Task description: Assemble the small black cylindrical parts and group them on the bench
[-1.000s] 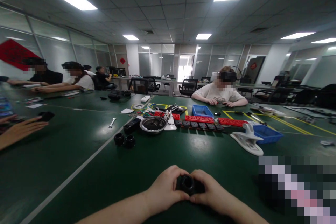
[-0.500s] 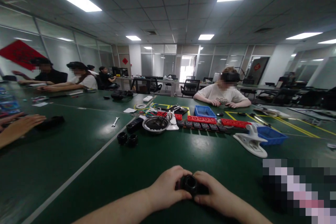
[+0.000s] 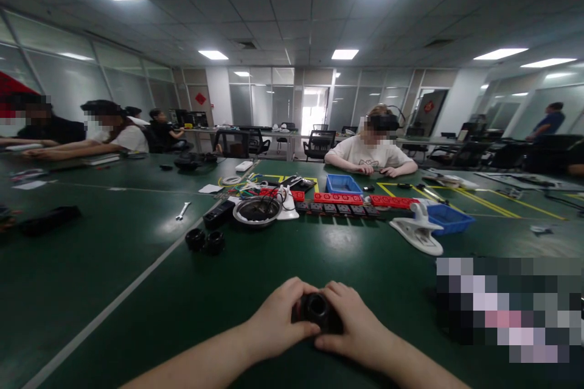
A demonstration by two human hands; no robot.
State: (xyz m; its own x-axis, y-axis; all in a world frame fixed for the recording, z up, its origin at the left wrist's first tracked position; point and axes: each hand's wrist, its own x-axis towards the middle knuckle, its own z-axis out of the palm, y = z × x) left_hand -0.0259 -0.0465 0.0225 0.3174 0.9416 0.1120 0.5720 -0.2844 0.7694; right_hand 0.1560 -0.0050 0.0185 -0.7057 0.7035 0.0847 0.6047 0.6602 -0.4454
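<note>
So the black round fitting [image 3: 316, 309] sits dead between the hands, hole facing up; left hand [image 3: 276, 323] wraps one side, right hand [image 3: 358, 329] the other, both grips closed on it.

Black ring-shaped part [image 3: 316, 308], opening up, low over green table [image 3: 137, 267]

The left hand [image 3: 274, 323] and right hand [image 3: 360, 331] hide most of the small black round part [image 3: 316, 306] at bottom centre, while a pixelated patch [image 3: 506, 310] masks the lower right.
</note>
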